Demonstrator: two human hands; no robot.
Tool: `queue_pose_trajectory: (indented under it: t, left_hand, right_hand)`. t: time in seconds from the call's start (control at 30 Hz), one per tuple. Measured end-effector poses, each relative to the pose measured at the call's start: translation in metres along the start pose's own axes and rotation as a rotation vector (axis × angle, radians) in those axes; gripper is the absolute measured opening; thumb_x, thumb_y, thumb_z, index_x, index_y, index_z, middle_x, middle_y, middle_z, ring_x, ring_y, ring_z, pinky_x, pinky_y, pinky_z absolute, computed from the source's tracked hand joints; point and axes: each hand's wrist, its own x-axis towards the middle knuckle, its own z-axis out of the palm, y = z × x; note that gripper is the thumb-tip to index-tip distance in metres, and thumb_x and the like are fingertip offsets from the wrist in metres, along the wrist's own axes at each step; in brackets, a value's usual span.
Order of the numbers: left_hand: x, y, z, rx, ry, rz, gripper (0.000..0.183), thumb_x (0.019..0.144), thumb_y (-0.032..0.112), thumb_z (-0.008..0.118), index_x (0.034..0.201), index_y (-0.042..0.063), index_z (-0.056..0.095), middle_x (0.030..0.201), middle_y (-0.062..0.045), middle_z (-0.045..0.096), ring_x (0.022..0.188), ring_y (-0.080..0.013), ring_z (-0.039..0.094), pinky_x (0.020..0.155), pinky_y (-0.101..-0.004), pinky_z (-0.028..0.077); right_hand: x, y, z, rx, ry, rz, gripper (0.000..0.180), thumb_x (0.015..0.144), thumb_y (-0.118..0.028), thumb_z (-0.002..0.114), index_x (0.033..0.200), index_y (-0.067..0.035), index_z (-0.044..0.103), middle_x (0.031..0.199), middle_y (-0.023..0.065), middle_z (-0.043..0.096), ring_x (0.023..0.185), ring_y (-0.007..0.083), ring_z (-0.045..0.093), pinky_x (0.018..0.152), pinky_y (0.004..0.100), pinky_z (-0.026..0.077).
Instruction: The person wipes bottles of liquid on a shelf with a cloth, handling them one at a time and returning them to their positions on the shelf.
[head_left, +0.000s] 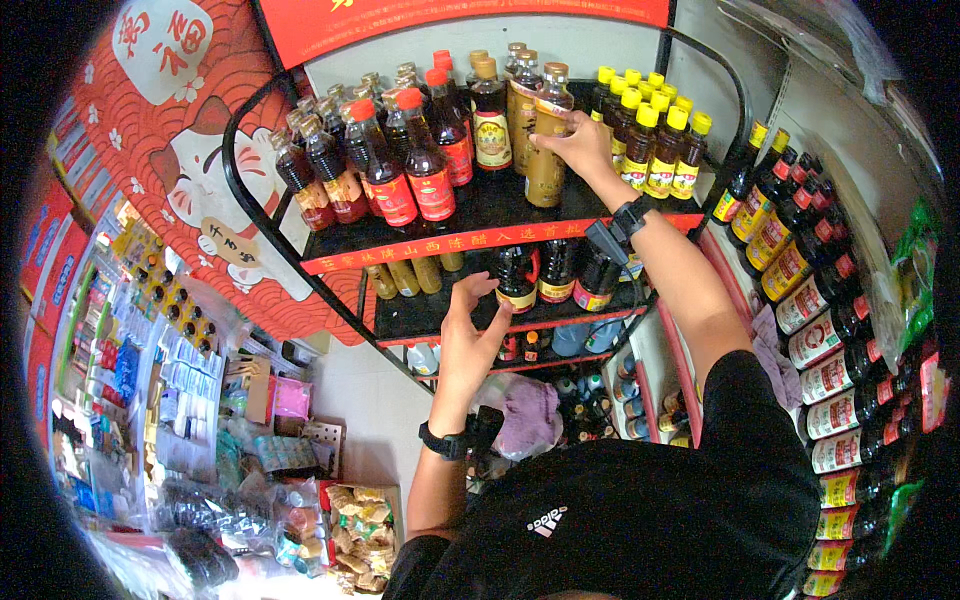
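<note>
My right hand (581, 146) has its thumb and fingers around the upper part of a bottle with a gold-brown wrap (544, 176), upright at the front of the top shelf (480, 221). A similar wrapped bottle (523, 101) stands just behind it. To its left are a bottle with a cream label (491, 131) and red-capped sauce bottles (433, 180). Yellow-capped bottles (661, 161) stand to the right. Lower down, my left hand (474, 322) is raised with fingers apart and nothing in it, in front of dark bottles (556, 277) on the second shelf.
Black tubular rails (240, 176) frame the shelf ends. More bottles line the shelving (810, 322) on the right. Packaged goods fill shelves (180, 397) at the left. An open box of packets (364, 536) and a purple cloth-like bundle (529, 416) sit lower down.
</note>
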Motion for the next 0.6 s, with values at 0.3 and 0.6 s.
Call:
queue_pose_trajectory:
  t: [0.3,0.6]
  left_hand:
    - [-0.008,-0.014,-0.004,0.012,-0.002,0.032,0.032,0.088,0.008,0.063,0.115,-0.001,0.049,0.114,-0.015,0.061,0.112,-0.0251,0.057,0.1,-0.036,0.041]
    - [-0.01,-0.014,-0.009,0.03,-0.034,-0.004,0.03,0.088,0.008,0.062,0.114,-0.001,0.049,0.114,-0.015,0.06,0.112,-0.0252,0.057,0.1,-0.0367,0.041]
  right_hand:
    - [0.009,-0.011,0.013,-0.179,0.001,0.016,0.068,0.059,-0.051,0.082,0.096,0.001,0.059,0.092,0.0183,0.069,0.083,0.0303,0.068,0.074,0.0383,0.053]
    - [0.008,-0.019,0.022,-0.228,0.052,-0.001,0.066,0.06,-0.052,0.082,0.09,0.001,0.056,0.087,0.0193,0.066,0.084,0.0331,0.066,0.071,0.0416,0.052]
